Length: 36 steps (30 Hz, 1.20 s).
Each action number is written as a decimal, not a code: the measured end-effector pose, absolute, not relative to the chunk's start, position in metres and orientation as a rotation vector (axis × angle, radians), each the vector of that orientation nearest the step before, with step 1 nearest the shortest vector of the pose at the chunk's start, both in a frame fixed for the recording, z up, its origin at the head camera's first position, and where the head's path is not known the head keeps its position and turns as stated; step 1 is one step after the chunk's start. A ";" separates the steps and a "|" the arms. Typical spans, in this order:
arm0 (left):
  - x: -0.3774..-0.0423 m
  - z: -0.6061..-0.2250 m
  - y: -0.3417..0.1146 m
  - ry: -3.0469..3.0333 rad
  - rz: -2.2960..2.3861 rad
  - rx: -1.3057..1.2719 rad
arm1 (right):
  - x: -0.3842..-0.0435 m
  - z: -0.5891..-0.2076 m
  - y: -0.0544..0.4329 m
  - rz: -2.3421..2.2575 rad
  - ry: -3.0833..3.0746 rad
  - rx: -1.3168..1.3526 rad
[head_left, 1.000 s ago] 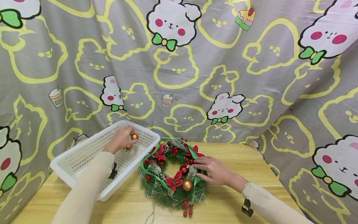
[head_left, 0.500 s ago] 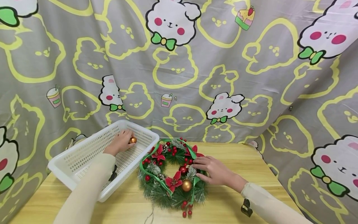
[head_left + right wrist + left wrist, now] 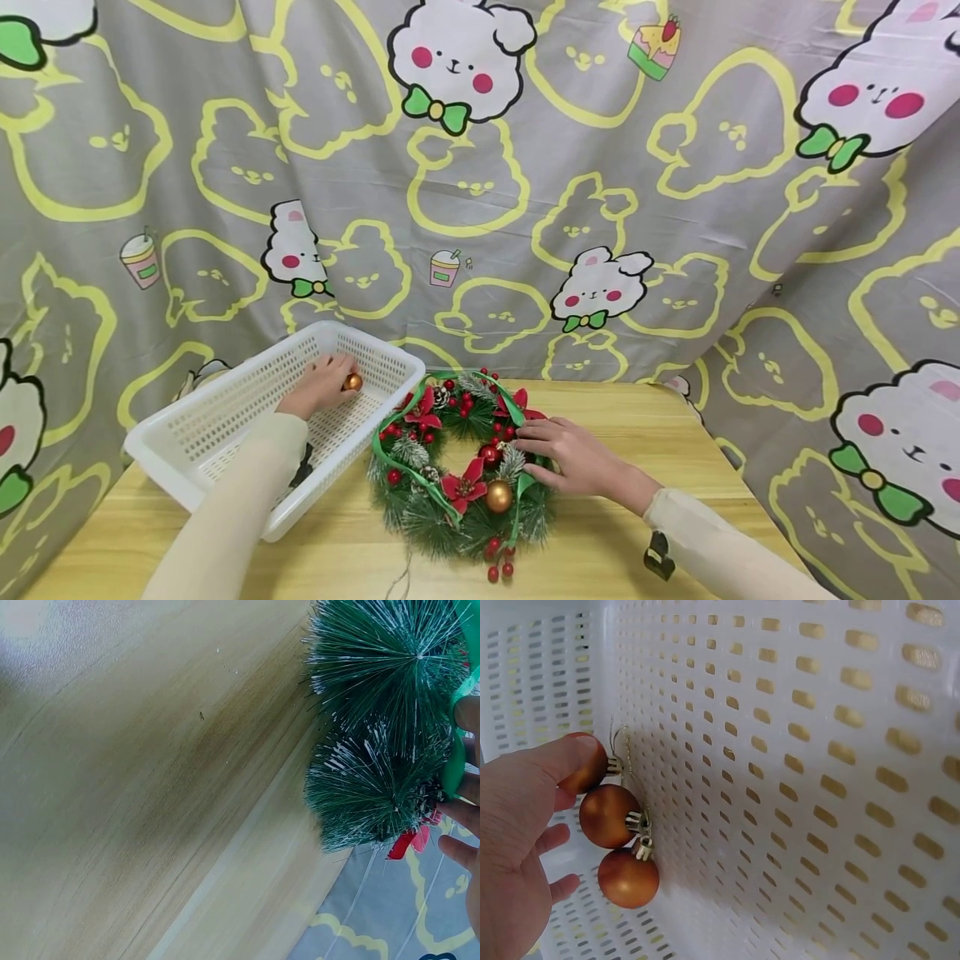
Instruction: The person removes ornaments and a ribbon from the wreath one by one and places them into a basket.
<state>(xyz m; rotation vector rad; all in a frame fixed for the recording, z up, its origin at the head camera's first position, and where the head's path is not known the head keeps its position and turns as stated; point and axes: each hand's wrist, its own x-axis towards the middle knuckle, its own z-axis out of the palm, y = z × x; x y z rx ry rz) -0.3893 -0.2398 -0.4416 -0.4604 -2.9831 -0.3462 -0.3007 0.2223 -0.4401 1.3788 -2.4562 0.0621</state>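
Note:
My left hand reaches down into a white plastic basket. In the left wrist view, its thumb and forefinger pinch a copper-gold Christmas ball with a gold cap and cord. Two more such balls lie against it, next to the slotted wall. On the right side of a green Christmas wreath rests my right hand, its fingers extended over the green ribbon. The wreath carries red poinsettias, pine cones, red berries, a shiny red ball and a gold ball.
Basket and wreath stand side by side on a wooden table. A grey curtain with cartoon prints hangs behind and on both sides. A thin cord and a berry sprig lie at the wreath's near edge.
My left hand has lowered into the basket with the Christmas ball, down toward the others. The right hand has stayed on the wreath. The head view has shifted slightly.

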 end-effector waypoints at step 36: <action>-0.395 -0.449 -0.240 -2.997 -0.346 -0.482 | -0.297 -0.444 0.220 0.108 -2.440 1.337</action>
